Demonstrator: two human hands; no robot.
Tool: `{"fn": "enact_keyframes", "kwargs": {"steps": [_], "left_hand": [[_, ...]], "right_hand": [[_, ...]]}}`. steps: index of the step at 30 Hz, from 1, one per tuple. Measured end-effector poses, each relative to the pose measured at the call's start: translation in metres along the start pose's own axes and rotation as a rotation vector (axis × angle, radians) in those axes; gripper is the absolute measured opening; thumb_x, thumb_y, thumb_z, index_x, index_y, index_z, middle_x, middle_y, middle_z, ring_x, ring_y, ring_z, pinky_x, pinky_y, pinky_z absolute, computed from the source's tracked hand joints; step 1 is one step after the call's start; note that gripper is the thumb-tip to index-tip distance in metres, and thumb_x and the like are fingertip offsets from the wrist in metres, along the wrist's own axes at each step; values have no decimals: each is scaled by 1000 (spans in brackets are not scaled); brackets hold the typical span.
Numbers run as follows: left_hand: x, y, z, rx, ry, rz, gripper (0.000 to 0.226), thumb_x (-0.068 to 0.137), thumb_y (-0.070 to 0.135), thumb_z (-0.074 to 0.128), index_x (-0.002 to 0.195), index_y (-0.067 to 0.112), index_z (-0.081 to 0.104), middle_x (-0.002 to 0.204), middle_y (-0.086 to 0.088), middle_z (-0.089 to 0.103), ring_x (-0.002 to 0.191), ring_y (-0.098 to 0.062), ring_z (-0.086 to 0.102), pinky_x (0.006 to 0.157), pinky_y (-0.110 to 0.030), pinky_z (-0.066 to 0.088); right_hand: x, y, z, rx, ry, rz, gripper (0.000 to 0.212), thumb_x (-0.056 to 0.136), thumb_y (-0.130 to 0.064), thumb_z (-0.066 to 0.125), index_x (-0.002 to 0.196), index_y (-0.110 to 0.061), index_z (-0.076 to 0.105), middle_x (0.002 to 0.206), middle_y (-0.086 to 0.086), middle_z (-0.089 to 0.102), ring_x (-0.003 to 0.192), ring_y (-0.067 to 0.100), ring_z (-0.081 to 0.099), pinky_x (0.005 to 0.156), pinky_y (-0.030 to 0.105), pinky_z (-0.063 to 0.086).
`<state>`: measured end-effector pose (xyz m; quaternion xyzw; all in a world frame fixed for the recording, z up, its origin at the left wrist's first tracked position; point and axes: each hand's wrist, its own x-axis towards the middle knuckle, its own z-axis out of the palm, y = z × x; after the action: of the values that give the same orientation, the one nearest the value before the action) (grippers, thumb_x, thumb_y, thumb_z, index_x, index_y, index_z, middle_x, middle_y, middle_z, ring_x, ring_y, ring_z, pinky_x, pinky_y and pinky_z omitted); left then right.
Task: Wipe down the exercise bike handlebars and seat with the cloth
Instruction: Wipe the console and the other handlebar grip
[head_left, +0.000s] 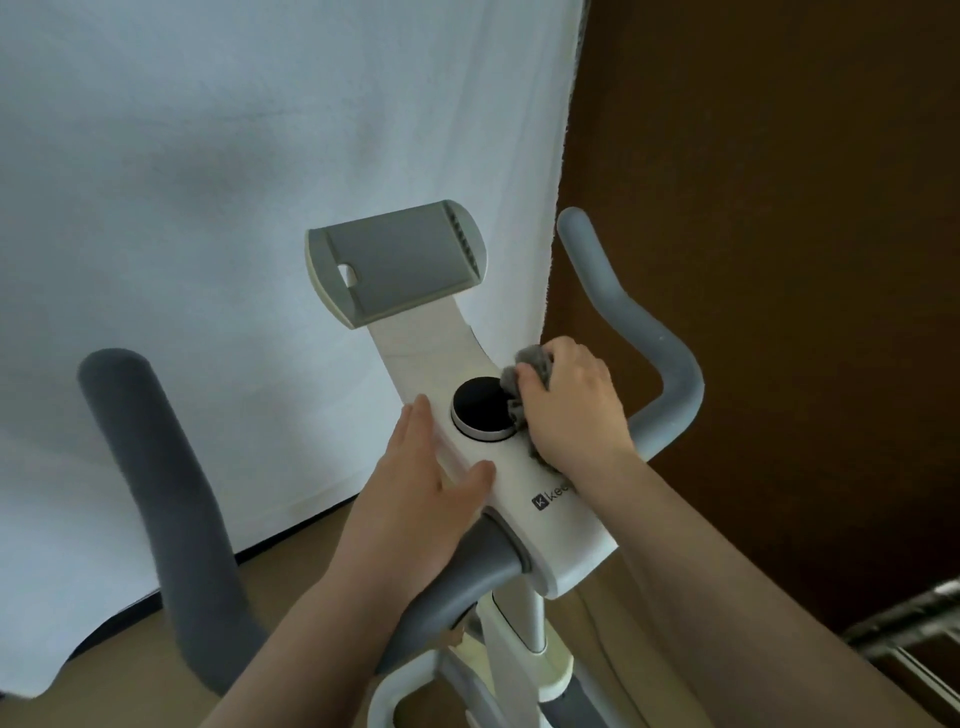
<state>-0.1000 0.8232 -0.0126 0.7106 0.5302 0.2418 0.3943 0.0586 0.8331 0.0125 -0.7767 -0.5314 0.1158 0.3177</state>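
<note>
The bike's white centre console (511, 475) carries a black round knob (480, 409) and a grey tablet holder (397, 262). My right hand (574, 402) is shut on a bunched grey cloth (530, 366), pressing it on the console just right of the knob, where the right grey handlebar (621, 312) joins. My left hand (415, 486) lies flat, fingers together, on the console's left edge beside the knob, above the left handlebar's joint (467, 566). The left handlebar's grip (156, 478) curves up at the left. The seat is out of view.
A white sheet (260, 156) hangs close behind the bike, down to the tan floor (130, 670). A dark brown wall (779, 182) stands to the right. The bike's white stem (530, 618) drops below the console. Dark metal bars (914, 629) show at the lower right.
</note>
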Motion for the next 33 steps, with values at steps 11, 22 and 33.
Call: {"fn": "enact_keyframes", "kwargs": {"steps": [11, 22, 33], "left_hand": [[0, 2, 0, -67, -2, -20, 70, 88, 40, 62, 144, 39, 19, 109, 34, 41, 89, 17, 45, 64, -6, 36], [0, -2, 1, -60, 31, 23, 76, 86, 41, 62, 149, 34, 19, 138, 23, 40, 122, -1, 47, 94, -29, 48], [1, -3, -1, -116, 12, 14, 47, 84, 40, 65, 122, 42, 37, 116, 25, 52, 100, 13, 49, 72, -13, 43]], "right_hand": [[-7, -6, 14, 134, 57, -304, 15, 85, -26, 71, 98, -20, 69, 108, -11, 55, 92, 1, 54, 77, -3, 38], [38, -12, 2, 110, -268, -309, 16, 85, -32, 71, 100, -28, 73, 103, -12, 68, 101, 6, 60, 93, 31, 52], [32, -22, 15, 65, -217, -395, 10, 87, -27, 68, 95, -24, 72, 100, -7, 65, 97, 10, 57, 87, 30, 50]]}}
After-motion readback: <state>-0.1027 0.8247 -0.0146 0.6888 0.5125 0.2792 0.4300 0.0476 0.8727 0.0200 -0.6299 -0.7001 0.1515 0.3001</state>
